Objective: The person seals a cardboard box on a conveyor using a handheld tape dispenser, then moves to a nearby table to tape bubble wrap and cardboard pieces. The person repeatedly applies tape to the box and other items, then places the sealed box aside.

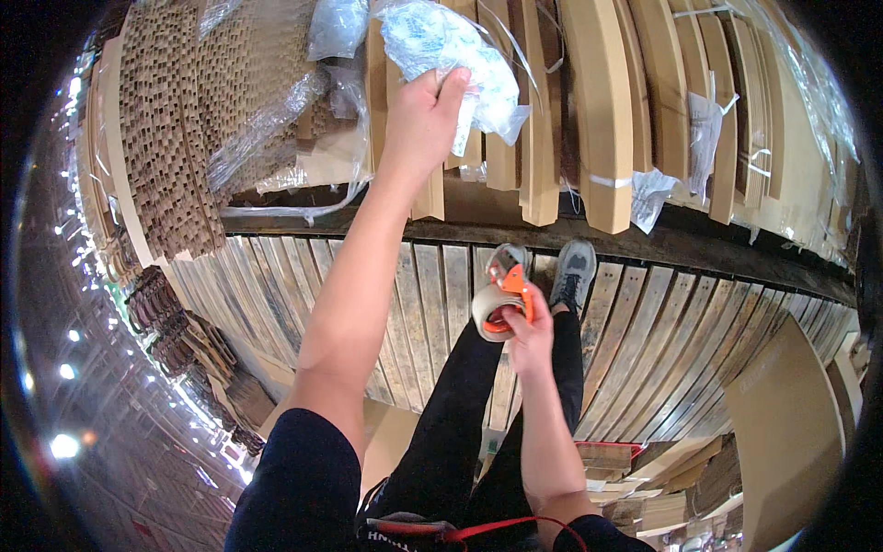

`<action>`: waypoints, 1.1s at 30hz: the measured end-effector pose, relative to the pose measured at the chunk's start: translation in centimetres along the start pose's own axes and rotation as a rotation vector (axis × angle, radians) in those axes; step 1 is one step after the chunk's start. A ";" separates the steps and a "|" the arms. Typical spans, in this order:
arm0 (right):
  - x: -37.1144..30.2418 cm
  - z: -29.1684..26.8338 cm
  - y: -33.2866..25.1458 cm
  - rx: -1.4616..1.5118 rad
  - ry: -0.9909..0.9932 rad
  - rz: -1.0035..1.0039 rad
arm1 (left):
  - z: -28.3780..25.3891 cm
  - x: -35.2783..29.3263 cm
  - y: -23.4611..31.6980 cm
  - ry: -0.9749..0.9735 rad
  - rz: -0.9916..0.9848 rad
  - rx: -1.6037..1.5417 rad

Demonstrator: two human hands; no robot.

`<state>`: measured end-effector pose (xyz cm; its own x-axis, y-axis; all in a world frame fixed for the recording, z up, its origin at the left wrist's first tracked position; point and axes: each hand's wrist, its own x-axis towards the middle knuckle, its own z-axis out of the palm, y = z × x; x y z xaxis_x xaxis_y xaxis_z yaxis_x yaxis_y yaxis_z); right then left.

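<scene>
My left hand reaches forward and is closed on a crumpled bundle of clear plastic film, with the thumb on top. The bundle hangs over a row of folded brown cardboard pieces. Lower and nearer to me, my right hand grips an orange tape dispenser that carries a wide roll of tape. The dispenser is held above my shoes, apart from the cardboard.
Stacked corrugated cardboard rises at the far left, with loose clear wrap draped across it. I stand on wooden slats. A large cardboard sheet leans at the right. White straps cross some pieces.
</scene>
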<state>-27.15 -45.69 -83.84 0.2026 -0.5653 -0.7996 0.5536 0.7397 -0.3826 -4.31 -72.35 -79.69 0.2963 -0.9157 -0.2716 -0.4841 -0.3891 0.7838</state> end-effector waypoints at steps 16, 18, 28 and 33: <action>12.4 8.4 -21.9 -0.391 -0.367 0.015 | 2.5 -3.3 -3.3 -0.088 0.028 -0.436; 12.8 8.7 -21.1 -0.494 -0.405 0.029 | 1.8 -3.1 -4.1 -0.093 -0.010 -0.535; 13.2 10.4 -18.8 -0.764 -0.372 -0.071 | 1.8 -3.5 -6.0 -0.215 -0.026 -0.686; 10.6 11.9 -18.7 -0.977 -0.164 -0.136 | 2.0 -4.3 -4.8 -0.123 -0.036 -0.511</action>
<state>-25.81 -69.86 -79.64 0.3363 -0.6562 -0.6755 -0.3115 0.5994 -0.7373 -4.94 -66.77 -83.41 0.1913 -0.9196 -0.3432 -0.0025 -0.3501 0.9367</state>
